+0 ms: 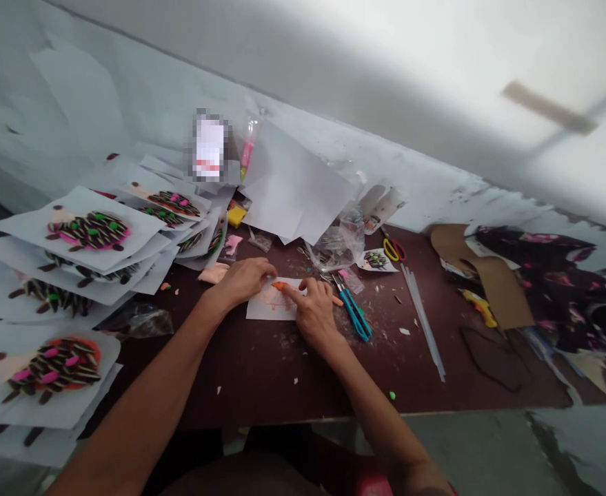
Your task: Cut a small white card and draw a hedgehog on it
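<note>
A small sheet of white paper (259, 308) lies on the dark table, bearing a pale printed outline. A lump of bright orange clay (280, 285) sits near its upper edge. My left hand (248, 279) rests at the paper's upper left corner, fingers stretched out with their tips beside the clay. From the right, the index finger of my right hand (316, 313) presses on the clay. Its other fingers curl around a thin orange stick (338, 301), whose end pokes out to the right; its kind is unclear.
Sheets with striped clay hedgehogs (92, 231) are stacked at left. Blue-handled scissors (354, 313) lie right of my hand, with yellow-red scissors (394, 249) behind. Glue sticks (424, 324), a yellow glue gun (478, 307) and brown cardboard (504, 293) are farther right. White sheets (297, 182) lean on the wall.
</note>
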`<state>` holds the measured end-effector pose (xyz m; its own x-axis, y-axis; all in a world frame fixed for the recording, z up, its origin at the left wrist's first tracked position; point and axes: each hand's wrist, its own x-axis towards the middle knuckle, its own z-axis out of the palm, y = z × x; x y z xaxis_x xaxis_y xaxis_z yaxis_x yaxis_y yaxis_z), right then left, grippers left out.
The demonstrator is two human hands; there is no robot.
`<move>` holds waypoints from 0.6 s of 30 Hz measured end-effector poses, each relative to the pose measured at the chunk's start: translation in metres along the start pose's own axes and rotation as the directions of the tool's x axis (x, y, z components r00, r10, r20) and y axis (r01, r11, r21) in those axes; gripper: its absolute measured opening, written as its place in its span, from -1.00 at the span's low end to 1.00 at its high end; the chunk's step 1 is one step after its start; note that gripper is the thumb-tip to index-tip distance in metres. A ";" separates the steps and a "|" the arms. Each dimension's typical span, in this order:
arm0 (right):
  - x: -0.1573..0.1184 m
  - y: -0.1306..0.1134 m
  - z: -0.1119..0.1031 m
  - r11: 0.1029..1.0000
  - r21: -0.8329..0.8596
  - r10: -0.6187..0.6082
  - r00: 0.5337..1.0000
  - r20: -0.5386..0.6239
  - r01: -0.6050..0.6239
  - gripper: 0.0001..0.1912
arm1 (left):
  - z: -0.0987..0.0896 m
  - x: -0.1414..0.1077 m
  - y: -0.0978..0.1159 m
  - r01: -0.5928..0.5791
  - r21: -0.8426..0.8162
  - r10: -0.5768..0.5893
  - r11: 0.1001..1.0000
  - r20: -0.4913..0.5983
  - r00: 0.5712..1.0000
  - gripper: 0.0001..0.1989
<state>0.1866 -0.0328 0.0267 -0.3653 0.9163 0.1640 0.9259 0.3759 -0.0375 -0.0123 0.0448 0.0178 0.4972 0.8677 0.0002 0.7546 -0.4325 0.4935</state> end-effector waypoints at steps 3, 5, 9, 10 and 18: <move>-0.002 -0.003 0.001 0.999 -0.048 0.007 0.999 0.035 -0.005 -0.56 | 0.001 0.000 -0.002 -0.011 0.016 0.011 1.000 0.004 1.000 -0.69; -0.002 -0.004 0.001 0.998 -0.070 0.010 0.999 0.052 -0.007 -0.57 | 0.002 0.000 -0.003 -0.017 0.029 0.017 0.999 0.008 1.000 -0.70; -0.005 -0.003 0.000 0.996 -0.092 0.020 0.998 0.062 -0.014 -0.56 | 0.002 0.000 -0.004 -0.010 0.030 0.010 1.000 0.013 1.000 -0.71; -0.006 -0.002 0.000 0.995 -0.093 0.025 0.998 0.063 -0.020 -0.55 | 0.002 0.000 -0.003 -0.007 0.026 0.007 1.000 0.015 1.000 -0.71; -0.012 0.015 0.007 0.986 0.136 0.097 0.995 -0.008 -0.095 -0.35 | 0.001 0.001 -0.001 -0.012 0.046 0.011 0.999 0.020 1.000 -0.69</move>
<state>0.2038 -0.0370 0.0170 -0.2730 0.9474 0.1671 0.9349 0.3023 -0.1861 -0.0123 0.0457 0.0162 0.5143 0.8575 -0.0118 0.7673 -0.4539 0.4531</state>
